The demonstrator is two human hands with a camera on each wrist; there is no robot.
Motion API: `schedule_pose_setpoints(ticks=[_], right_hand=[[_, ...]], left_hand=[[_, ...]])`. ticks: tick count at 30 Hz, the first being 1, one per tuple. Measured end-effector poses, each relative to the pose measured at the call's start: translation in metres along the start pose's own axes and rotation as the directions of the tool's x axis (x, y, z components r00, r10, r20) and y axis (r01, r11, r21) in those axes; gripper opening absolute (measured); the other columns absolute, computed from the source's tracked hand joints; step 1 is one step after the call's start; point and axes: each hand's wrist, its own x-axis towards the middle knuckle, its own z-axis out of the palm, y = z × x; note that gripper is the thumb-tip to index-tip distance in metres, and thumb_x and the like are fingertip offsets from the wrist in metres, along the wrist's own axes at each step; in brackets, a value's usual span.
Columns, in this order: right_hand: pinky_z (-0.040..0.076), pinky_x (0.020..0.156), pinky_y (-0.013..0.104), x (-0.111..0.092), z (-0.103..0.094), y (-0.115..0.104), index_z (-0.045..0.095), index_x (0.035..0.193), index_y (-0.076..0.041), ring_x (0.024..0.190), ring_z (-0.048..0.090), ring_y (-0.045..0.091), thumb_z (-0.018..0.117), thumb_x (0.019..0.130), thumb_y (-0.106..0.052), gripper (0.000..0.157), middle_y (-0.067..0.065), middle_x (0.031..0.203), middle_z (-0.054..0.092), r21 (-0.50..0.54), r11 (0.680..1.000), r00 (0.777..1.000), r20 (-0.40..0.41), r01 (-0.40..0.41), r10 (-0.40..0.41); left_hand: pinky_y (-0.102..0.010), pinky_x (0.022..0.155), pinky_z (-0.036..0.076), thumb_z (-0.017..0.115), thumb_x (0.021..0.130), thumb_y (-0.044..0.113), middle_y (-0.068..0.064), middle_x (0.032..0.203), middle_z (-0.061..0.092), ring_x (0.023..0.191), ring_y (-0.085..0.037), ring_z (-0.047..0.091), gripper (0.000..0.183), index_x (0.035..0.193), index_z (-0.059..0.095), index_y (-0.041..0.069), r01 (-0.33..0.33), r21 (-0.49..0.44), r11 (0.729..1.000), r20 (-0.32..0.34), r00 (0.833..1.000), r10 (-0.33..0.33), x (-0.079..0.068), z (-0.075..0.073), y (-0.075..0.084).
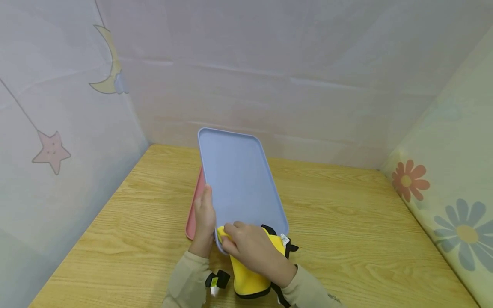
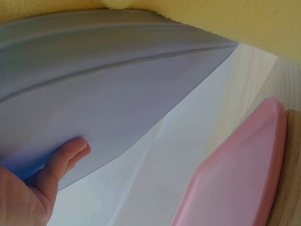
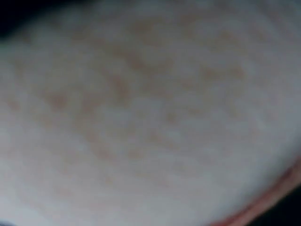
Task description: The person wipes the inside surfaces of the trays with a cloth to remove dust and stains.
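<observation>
A pale blue tray [image 1: 242, 179] is held tilted up, its near end toward me. My left hand [image 1: 205, 220] grips its left edge, and in the left wrist view the hand's fingers [image 2: 63, 162] lie against the tray's underside [image 2: 108, 99]. With bent fingers my right hand [image 1: 250, 248] holds a yellow cloth [image 1: 248, 280] with black edging and a white label, against the tray's near left corner. The fuzzy yellow cloth [image 2: 225, 19] also crosses the top of the left wrist view. Only a blurred pale surface fills most of the right wrist view.
A pink tray [image 1: 194, 209] lies on the wooden table [image 1: 339, 222], partly hidden behind the blue one. Cloth walls printed with a star [image 1: 51, 152], a moon and flowers [image 1: 466, 233] stand around the table's back and sides.
</observation>
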Motion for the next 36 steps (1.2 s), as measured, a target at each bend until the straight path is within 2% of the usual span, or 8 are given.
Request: schedule_pose_setpoints(ticks=[7,11,18,25,31,36], right_hand=[[0.018,0.04,0.014,-0.003,0.0,0.004,0.041,0.065,-0.014,0.044,0.021,0.003,0.052,0.083,-0.013,0.022,-0.007,0.054,0.023,0.006,0.999,0.999,0.032,-0.044,0.044],[0.021,0.039,0.016,-0.005,-0.001,0.008,0.044,0.067,-0.014,0.044,0.026,0.004,0.052,0.083,-0.014,0.018,-0.007,0.055,0.026,0.019,0.996,0.994,0.057,-0.09,0.089],[0.022,0.039,0.016,-0.009,-0.002,0.016,0.042,0.066,-0.015,0.045,0.026,0.004,0.051,0.085,-0.016,0.021,-0.007,0.054,0.026,0.043,0.99,0.989,0.07,-0.132,0.129],[0.023,0.039,0.016,-0.009,-0.001,0.022,0.044,0.066,-0.015,0.045,0.026,0.003,0.05,0.086,-0.016,0.021,-0.008,0.053,0.027,0.04,0.99,0.99,0.05,-0.137,0.135],[0.025,0.04,0.017,-0.01,0.001,0.027,0.043,0.066,-0.014,0.046,0.028,0.003,0.05,0.086,-0.015,0.021,-0.008,0.054,0.027,0.06,0.986,0.987,0.033,-0.158,0.157],[0.028,0.039,0.017,-0.012,0.005,0.03,0.052,0.076,-0.011,0.045,0.031,0.002,0.049,0.087,-0.019,0.014,-0.01,0.055,0.032,0.088,0.982,0.986,0.029,-0.168,0.166]], left_hand=[[-0.034,0.069,0.05,0.026,0.099,0.03,-0.02,0.111,0.056,0.087,-0.025,0.06,0.042,0.13,0.046,0.012,-0.01,-0.005,1.0,0.032,0.999,0.01,-0.001,-0.001,-0.001],[-0.034,0.069,0.05,0.026,0.099,0.03,-0.021,0.111,0.056,0.086,-0.024,0.06,0.043,0.13,0.046,0.009,-0.022,0.008,1.0,0.034,0.999,0.022,-0.001,-0.001,-0.001],[-0.031,0.067,0.05,0.027,0.099,0.03,-0.021,0.103,0.058,0.08,-0.02,0.061,0.044,0.123,0.051,0.003,-0.02,0.036,0.999,0.003,1.0,0.019,-0.002,-0.001,0.0],[-0.031,0.069,0.049,0.027,0.099,0.029,-0.019,0.107,0.058,0.084,-0.021,0.06,0.042,0.126,0.05,0.007,-0.031,0.09,0.995,0.004,1.0,0.031,-0.001,-0.001,0.002],[-0.03,0.069,0.049,0.03,0.098,0.029,-0.016,0.108,0.059,0.084,-0.019,0.06,0.04,0.126,0.051,0.01,-0.014,0.123,0.992,-0.024,1.0,0.017,0.001,-0.002,0.002],[-0.029,0.07,0.049,0.03,0.098,0.029,-0.018,0.109,0.058,0.085,-0.017,0.06,0.042,0.126,0.05,0.006,-0.017,0.137,0.99,-0.018,1.0,0.019,0.001,-0.003,0.002]])
